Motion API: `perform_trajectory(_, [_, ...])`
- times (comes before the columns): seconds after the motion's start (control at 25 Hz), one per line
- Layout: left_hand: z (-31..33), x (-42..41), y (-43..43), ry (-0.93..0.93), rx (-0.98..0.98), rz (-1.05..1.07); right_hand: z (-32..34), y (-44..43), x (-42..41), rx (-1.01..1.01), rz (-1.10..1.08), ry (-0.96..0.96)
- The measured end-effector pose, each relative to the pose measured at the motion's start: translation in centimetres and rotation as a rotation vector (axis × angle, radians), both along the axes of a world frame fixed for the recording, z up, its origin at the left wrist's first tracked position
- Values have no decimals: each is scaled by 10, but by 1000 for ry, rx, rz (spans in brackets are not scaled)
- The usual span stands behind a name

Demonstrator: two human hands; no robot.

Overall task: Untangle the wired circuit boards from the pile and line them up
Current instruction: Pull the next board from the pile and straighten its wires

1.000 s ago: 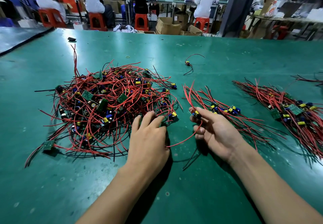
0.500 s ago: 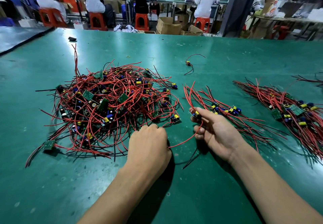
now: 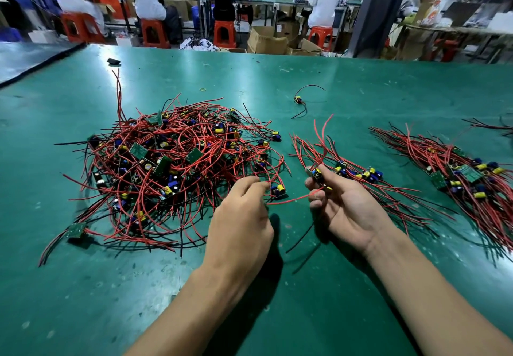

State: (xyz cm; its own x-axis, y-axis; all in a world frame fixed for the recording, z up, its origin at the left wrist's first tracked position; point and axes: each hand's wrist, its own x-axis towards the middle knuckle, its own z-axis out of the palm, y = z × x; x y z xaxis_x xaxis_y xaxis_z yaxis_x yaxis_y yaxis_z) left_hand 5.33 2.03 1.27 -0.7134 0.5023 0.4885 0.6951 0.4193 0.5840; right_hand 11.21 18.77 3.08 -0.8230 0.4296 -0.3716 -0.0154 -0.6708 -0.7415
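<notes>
A: From the head camera, where's the pile (image 3: 172, 166)?
B: Left on the green table (image 3: 361, 91). The left hand (image 3: 241, 216) curls at its edge, grip unclear. The right hand (image 3: 347, 205) pinches one circuit board (image 3: 316, 173) beside the lined-up row (image 3: 361, 173).

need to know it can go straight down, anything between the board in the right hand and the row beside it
Nothing visible: the board in the right hand is right beside the nearest row. A red wire runs from there to the left hand.
</notes>
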Motion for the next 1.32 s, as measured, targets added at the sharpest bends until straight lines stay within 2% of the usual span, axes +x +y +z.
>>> perform_trajectory(0.08, [-5, 1, 5, -144, 227, -58, 0, -1, 0, 4, 32, 13])
perform_trajectory(0.16, [-5, 4, 10, -453, 370, -108, -2, -7, -1, 52, 85, 7])
perform_trajectory(0.24, [-4, 4, 14, -758, 471, -221, -4, -14, -2, 140, 127, 2])
perform_trajectory(0.36, [-4, -1, 16, -966, 559, -319, -8, -27, -3, 228, 88, 51])
perform_trajectory(0.48, [-8, -5, 14, -1002, 601, -314, -9, -36, -2, 280, 34, 59])
perform_trajectory(0.64, [-8, -6, 13, -1035, 638, -319, -8, -34, 0, 501, 68, 15])
perform_trajectory(0.72, [-7, -6, 13, -1083, 637, -328, -9, -30, 2, 684, 81, -1])
perform_trajectory(0.84, [-7, -8, 12, -1100, 592, -405, -8, -23, 4, 850, 101, 44])
perform_trajectory(0.96, [-8, -8, 10, -1120, 502, -502, -4, -20, 6, 853, 191, 84])
perform_trajectory(1.08, [-7, -9, 8, -1175, 493, -568, -3, -18, 6, 819, 174, 90])
perform_trajectory(1.24, [-5, -10, 3, -1159, 435, -729, -5, -15, 5, 633, 126, 35])
perform_trajectory(1.32, [-6, -11, 2, -1113, 385, -723, -6, -14, 4, 536, 148, 24])
